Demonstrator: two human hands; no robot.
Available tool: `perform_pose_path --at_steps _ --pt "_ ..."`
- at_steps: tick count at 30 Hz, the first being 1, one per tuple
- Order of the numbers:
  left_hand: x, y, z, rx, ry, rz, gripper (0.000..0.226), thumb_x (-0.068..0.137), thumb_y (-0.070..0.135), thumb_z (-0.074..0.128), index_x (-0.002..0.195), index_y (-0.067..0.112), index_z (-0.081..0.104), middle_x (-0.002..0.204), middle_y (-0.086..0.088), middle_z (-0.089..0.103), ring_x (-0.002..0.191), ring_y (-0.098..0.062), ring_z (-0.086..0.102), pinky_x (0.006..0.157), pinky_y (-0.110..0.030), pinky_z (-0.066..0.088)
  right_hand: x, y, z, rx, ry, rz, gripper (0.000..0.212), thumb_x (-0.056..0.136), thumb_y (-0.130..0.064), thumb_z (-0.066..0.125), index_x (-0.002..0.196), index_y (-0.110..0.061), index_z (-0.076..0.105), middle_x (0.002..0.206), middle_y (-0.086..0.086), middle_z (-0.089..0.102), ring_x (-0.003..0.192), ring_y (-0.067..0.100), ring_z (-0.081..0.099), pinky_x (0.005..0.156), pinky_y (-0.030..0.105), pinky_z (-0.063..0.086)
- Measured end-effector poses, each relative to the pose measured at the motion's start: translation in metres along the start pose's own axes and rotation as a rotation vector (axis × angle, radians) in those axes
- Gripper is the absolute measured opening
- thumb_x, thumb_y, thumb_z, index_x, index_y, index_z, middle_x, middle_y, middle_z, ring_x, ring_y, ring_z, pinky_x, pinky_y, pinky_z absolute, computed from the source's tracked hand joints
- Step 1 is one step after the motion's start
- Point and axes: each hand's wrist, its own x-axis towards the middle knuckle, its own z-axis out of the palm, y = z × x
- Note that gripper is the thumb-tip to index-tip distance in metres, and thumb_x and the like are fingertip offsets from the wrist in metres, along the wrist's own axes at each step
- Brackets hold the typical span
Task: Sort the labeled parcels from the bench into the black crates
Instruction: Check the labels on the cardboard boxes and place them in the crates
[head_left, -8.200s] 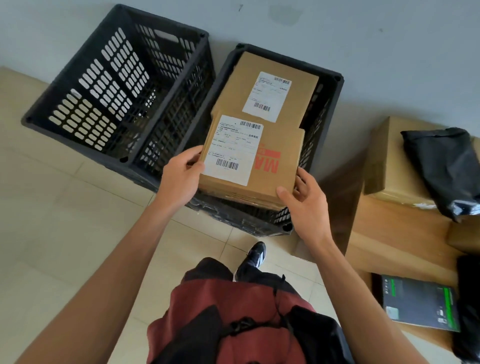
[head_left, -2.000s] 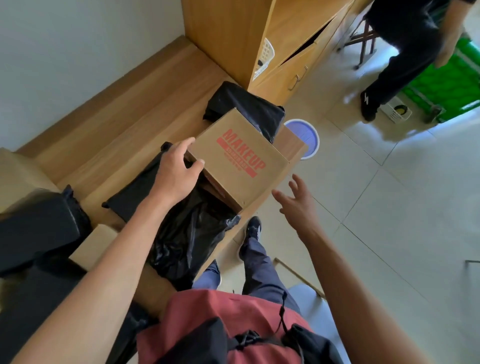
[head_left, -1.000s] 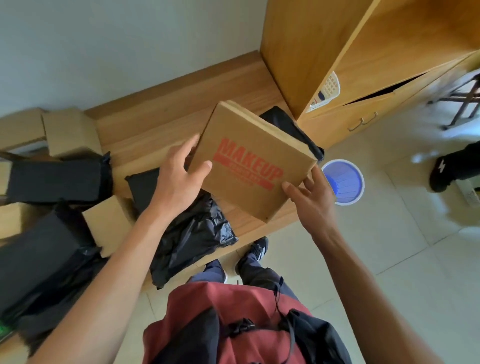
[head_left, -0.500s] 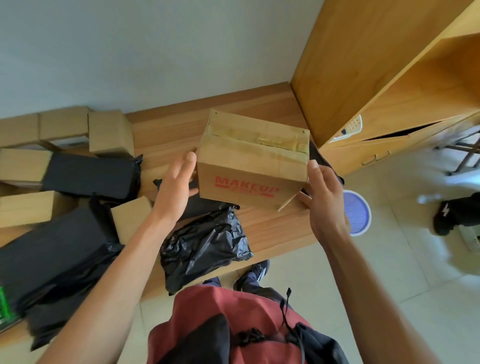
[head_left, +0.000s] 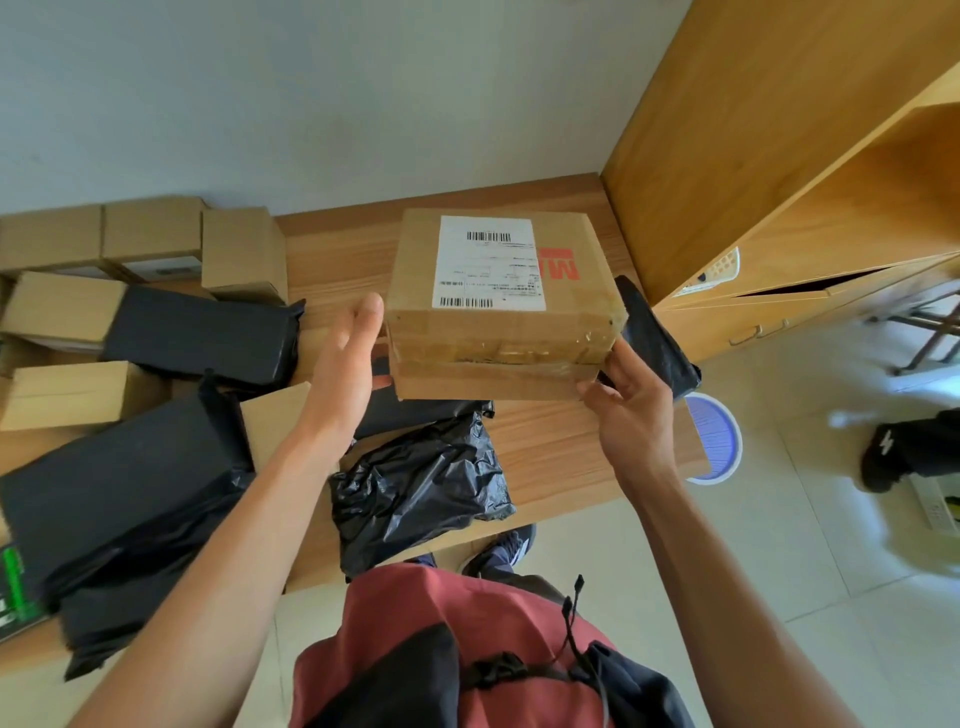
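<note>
Labeled cardboard box (head_left: 498, 301) above wooden bench (head_left: 550, 452): left hand (head_left: 348, 358) flat against side, right hand (head_left: 631, 405) gripping corner. Tiled floor (head_left: 779, 545), grey wall (head_left: 311, 93).

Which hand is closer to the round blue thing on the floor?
Right. The right hand holds the box's right end, near the blue disc; the left hand is on the far side.

bare forearms, red top (head_left: 415, 613), perhaps a black strapped pouch (head_left: 498, 675).
</note>
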Motion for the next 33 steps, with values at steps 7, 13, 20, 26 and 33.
perform_pose_path --at_steps 7,13,20,26,33 --pt "-0.006 0.0 0.007 -0.014 -0.058 0.052 0.023 0.106 0.042 0.051 0.126 0.041 0.062 0.113 0.025 0.073 0.106 0.003 0.067 0.099 -0.045 0.052 -0.007 0.0 0.001 0.061 0.055 0.064 0.037 0.1 0.001 0.053 0.128 -0.013 0.072 0.116 -0.001 0.078 0.117 0.018 0.07 0.106 0.047 0.054" --pt "-0.012 -0.001 0.006 -0.012 -0.076 0.156 0.046 0.092 0.036 0.051 0.138 0.033 0.057 0.125 0.019 0.071 0.119 -0.002 0.064 0.104 -0.032 0.047 -0.008 -0.008 0.001 0.098 0.047 0.125 0.043 0.108 -0.047 0.047 0.126 -0.017 0.071 0.109 0.004 0.078 0.108 0.024 0.074 0.1 0.052 0.057" --pt "-0.005 -0.004 0.006 0.061 -0.141 0.249 0.066 0.09 0.049 0.057 0.151 0.023 0.052 0.144 0.009 0.063 0.137 -0.01 0.054 0.121 -0.047 0.036 -0.011 -0.004 0.008 0.161 0.014 0.15 0.033 0.107 -0.023 0.057 0.14 -0.02 0.063 0.113 0.0 0.079 0.102 0.016 0.076 0.081 0.033 0.063" --pt "0.0 -0.001 0.019 0.058 0.021 0.195 0.087 0.089 0.058 0.067 0.162 0.032 0.027 0.166 0.016 0.032 0.149 0.002 0.028 0.126 -0.035 0.022 -0.008 -0.008 0.02 0.312 0.152 0.2 0.03 0.108 -0.022 0.056 0.137 -0.019 0.065 0.108 -0.005 0.079 0.099 0.012 0.075 0.082 0.034 0.062" --pt "-0.015 -0.002 0.063 -0.092 -0.037 0.01 0.138 0.055 0.074 0.088 0.16 0.052 0.001 0.172 0.016 0.007 0.158 -0.014 0.014 0.123 -0.06 0.027 -0.007 -0.023 0.049 0.439 0.253 0.128 0.032 0.108 -0.018 0.055 0.14 -0.018 0.058 0.118 0.001 0.077 0.111 0.018 0.073 0.093 0.044 0.062"
